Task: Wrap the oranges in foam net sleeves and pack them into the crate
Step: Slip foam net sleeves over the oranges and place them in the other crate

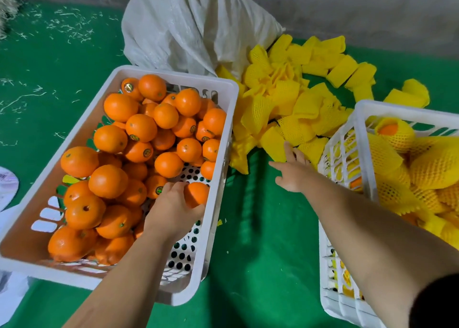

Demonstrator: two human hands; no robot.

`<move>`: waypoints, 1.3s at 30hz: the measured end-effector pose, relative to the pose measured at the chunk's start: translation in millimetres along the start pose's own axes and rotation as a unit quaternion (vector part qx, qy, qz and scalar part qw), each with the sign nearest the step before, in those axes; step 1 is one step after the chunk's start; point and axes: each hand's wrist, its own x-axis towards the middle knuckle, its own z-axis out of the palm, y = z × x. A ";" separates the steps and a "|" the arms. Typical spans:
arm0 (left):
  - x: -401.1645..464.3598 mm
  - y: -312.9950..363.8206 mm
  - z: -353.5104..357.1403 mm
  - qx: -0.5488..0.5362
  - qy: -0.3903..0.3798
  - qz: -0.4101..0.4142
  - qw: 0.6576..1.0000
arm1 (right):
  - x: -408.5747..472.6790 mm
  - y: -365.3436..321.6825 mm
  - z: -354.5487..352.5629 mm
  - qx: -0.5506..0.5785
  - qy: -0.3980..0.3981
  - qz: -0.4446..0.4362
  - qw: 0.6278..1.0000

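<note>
A white crate [224, 119] on the left holds several bare oranges [141, 127]. My left hand [171, 208] is inside it near the right wall, fingers curled round one orange [197, 193]. My right hand [294, 172] stretches forward with straight spread fingers, its fingertips at the near edge of a pile of yellow foam net sleeves [288, 104] on the green floor. It holds nothing. A second white crate [360, 134] on the right holds several oranges wrapped in yellow sleeves [395, 131].
A white woven sack [196, 24] stands behind the left crate against a grey wall. Green floor [260, 240] runs between the two crates. Pale scraps litter the floor at the far left. Something white lies at the left edge.
</note>
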 end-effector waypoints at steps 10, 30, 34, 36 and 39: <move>0.3 5.0 -3.3 -0.103 0.092 0.035 0.990 | -19.1 -46.3 22.3 0.348 0.240 0.017 0.906; -102.9 56.6 -25.0 -0.592 -0.117 0.078 0.794 | -233.3 -143.2 -22.4 0.823 0.098 -0.154 0.538; -112.3 47.3 -17.3 -0.615 -0.162 0.089 0.766 | -235.1 -151.4 -16.5 0.788 0.206 -0.075 0.576; -111.7 49.4 -18.6 -0.618 -0.162 0.103 0.763 | -235.0 -154.7 -17.6 0.733 0.275 -0.038 0.622; -110.3 45.1 -15.1 -0.615 -0.172 0.095 0.764 | -232.0 -158.1 -18.0 0.671 0.304 -0.012 0.676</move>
